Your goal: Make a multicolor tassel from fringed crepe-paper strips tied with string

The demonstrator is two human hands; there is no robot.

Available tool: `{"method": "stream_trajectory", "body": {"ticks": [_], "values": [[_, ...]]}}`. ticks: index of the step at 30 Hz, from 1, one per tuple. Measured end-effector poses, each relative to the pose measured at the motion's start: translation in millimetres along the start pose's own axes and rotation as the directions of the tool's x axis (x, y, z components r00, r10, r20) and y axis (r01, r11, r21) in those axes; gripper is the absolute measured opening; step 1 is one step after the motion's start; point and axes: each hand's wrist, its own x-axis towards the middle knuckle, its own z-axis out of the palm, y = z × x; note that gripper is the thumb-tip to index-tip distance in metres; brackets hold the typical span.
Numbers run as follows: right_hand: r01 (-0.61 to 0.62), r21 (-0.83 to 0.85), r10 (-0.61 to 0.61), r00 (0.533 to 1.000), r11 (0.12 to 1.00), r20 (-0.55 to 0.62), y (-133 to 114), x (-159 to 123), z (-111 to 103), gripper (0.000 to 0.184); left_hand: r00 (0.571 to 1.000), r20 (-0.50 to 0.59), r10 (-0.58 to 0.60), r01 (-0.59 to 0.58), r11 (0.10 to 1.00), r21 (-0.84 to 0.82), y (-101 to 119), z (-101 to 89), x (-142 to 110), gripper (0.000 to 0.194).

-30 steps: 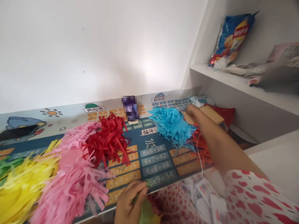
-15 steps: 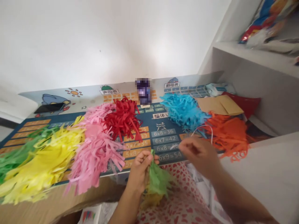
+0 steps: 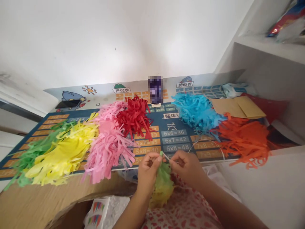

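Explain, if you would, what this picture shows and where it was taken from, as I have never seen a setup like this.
This is a single view from a camera worn on a person's head, looking forward and down, so the two hands at the bottom are the wearer's own. No machine is involved. On the surface lies a printed multiplication-table mat, with bunches of cut paper fringe in green, yellow, pink, red, blue and orange. The left hand pinches the top of a green and yellow paper tassel, and the right hand holds a thin white string beside it.

The green-and-yellow tissue-paper bundle point(image 3: 163, 186) looks matt and crinkled; the printed desk mat point(image 3: 175, 140) looks like smooth, faintly glossy plastic.
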Motion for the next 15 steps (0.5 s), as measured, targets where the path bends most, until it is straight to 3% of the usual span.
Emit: {"method": "stream_trajectory", "body": {"ticks": [6, 15], "values": [[0.005, 0.029, -0.006, 0.999, 1.0, 0.049, 3.3, -0.9, -0.8, 0.014, 0.999, -0.001, 0.038, -0.038, 0.994, 0.105, 2.1, 3.0, -0.3, 0.022], [0.051, 0.06, -0.06, 0.987, 0.997, 0.151, 1.0, -6.9, -11.2, 0.017, 1.0, 0.006, -0.018, 0.018, 0.996, 0.085, -3.9, 5.7, 2.5, 0.025]]}}
